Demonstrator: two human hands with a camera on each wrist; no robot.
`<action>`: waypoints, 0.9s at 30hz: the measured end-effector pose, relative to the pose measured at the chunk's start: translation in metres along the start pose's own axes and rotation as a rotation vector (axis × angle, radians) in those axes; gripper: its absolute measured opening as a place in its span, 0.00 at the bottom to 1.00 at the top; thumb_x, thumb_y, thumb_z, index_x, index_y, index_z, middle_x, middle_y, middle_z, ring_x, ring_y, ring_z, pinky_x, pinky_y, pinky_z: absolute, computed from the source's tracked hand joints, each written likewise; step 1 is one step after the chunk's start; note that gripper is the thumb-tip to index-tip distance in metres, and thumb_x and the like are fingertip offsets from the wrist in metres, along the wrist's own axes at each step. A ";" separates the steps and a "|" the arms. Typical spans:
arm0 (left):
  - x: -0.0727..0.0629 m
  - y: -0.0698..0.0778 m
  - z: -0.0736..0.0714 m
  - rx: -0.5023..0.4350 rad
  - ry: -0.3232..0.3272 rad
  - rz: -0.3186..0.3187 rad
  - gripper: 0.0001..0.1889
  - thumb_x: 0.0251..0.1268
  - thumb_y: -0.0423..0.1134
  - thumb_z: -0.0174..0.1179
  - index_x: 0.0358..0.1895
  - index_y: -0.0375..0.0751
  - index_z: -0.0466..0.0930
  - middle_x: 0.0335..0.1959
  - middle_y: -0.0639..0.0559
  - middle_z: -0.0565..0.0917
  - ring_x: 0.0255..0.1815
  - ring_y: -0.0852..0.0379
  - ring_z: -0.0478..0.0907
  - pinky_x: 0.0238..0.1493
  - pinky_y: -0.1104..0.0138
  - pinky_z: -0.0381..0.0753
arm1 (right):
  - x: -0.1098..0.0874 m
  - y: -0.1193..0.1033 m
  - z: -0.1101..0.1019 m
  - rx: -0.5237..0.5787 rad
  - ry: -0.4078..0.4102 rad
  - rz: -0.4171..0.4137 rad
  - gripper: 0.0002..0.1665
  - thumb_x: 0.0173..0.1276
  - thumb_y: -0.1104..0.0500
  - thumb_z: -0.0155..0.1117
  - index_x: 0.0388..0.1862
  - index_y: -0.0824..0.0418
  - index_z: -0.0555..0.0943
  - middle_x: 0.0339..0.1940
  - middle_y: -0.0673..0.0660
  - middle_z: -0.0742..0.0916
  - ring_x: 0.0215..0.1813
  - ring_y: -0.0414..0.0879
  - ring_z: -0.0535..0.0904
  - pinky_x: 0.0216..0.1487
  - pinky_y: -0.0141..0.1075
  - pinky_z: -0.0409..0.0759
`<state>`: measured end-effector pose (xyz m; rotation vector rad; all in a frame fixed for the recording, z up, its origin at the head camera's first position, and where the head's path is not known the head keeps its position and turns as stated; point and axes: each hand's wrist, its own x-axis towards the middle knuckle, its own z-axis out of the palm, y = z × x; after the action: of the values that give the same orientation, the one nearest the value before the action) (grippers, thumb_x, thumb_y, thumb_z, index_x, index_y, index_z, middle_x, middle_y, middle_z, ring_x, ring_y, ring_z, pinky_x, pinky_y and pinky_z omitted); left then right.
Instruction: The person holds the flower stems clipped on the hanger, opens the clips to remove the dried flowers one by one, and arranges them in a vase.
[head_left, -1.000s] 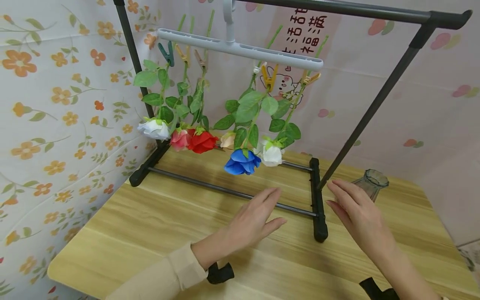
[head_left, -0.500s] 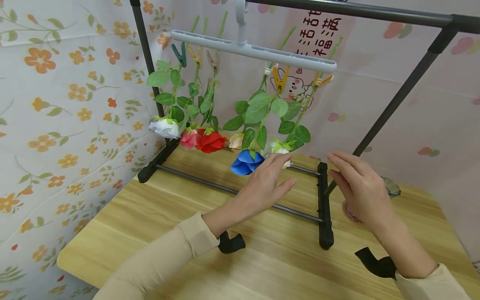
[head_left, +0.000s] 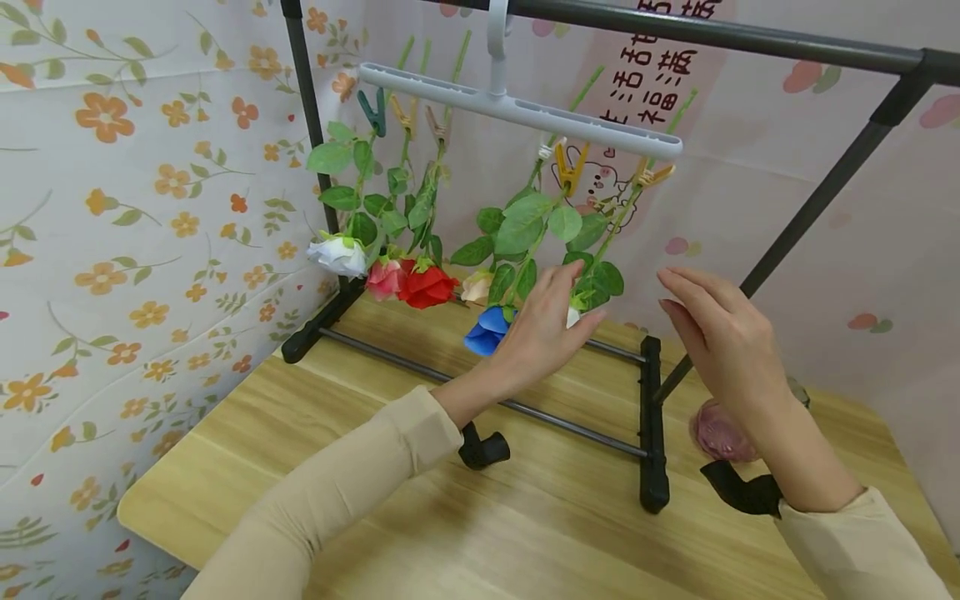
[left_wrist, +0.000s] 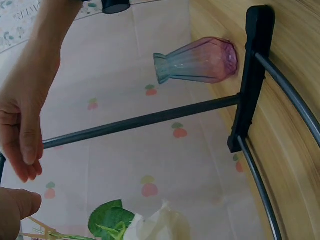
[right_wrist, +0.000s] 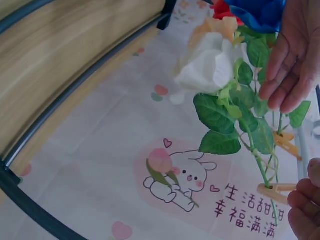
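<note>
OK so from my end, the roses are all hanging head-down off a pale hanger point(head_left: 517, 110), clipped by their stems, and the hanger's hooked on the top bar of a dark rack point(head_left: 806, 196) on the wood-look table point(head_left: 225, 483). Left to right I get a whitish rose point(head_left: 341, 255), a pink rose point(head_left: 386, 279), a red rose point(head_left: 426, 285), a peach rose point(head_left: 476, 286), a blue rose point(head_left: 489, 331) and a white rose point(right_wrist: 207, 65).

Left hand point(head_left: 543, 329) is loose, fingers pretty straight, gripping nothing. It's on the near side of the white rose, hiding most of it on the head cam; can't tell if it's touching. Right hand point(head_left: 727, 342) is relaxed too, fingers gently bent and holding nothing, off to the right of the flowers, nearest the rightmost clip point(head_left: 654, 175).

Pink-and-blue glass vase point(left_wrist: 202, 60) stands right of the rack, partly behind the right hand on the head cam.
</note>
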<state>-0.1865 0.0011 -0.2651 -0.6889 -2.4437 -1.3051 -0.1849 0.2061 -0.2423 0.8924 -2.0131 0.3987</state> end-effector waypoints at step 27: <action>0.052 -0.012 0.026 -0.195 0.122 -0.330 0.39 0.68 0.42 0.55 0.74 0.34 0.43 0.73 0.38 0.50 0.73 0.47 0.52 0.69 0.58 0.60 | 0.051 0.024 0.023 0.024 -0.035 -0.043 0.18 0.61 0.73 0.62 0.51 0.68 0.81 0.48 0.64 0.84 0.49 0.60 0.80 0.46 0.52 0.78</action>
<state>-0.2373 0.0310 -0.2637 -0.2415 -2.4229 -1.6714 -0.2343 0.1872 -0.2126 0.9617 -2.0215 0.3870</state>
